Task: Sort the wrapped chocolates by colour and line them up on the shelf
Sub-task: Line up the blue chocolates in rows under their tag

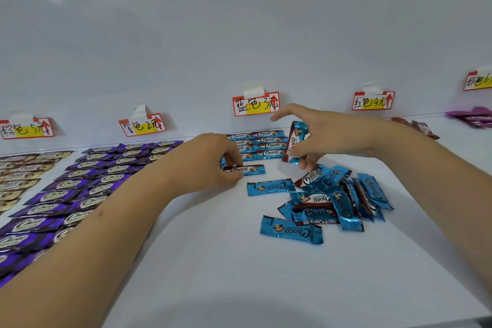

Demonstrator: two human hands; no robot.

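Note:
Several blue-wrapped chocolates lie in neat rows at the back of the white shelf, under a blue price label. My left hand pinches one blue chocolate flat on the shelf just in front of those rows. My right hand holds another blue chocolate upright above the shelf, between thumb and fingers. A loose heap of blue chocolates lies to the right and nearer me, with one single bar beside it.
Purple chocolates fill rows on the left, gold ones at the far left. A few red ones and pink ones lie at the far right. Price labels hang along the back wall.

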